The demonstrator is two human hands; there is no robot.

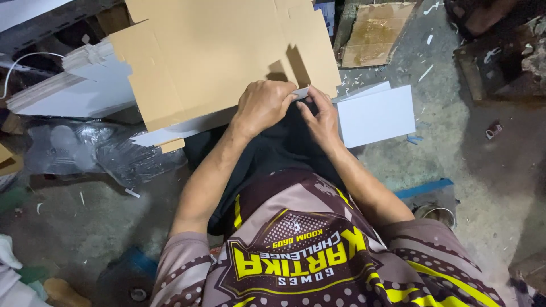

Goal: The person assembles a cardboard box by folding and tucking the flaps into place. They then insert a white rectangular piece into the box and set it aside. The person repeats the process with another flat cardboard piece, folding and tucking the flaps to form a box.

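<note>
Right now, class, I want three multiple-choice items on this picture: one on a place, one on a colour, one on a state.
1. Where does the white sheet lie?
A. beside the right hand
B. on the shelf
C. under the plastic wrap

2. What colour is the big cardboard blank?
A. blue
B. brown
C. black

3. What do both hands do?
A. hang free
B. grip the blank's near edge
C. hold scissors

Answers: 1 A, it lies on the floor just past the right hand. 2 B, plain brown board. 3 B, the left hand and the right one close on that edge.
</note>
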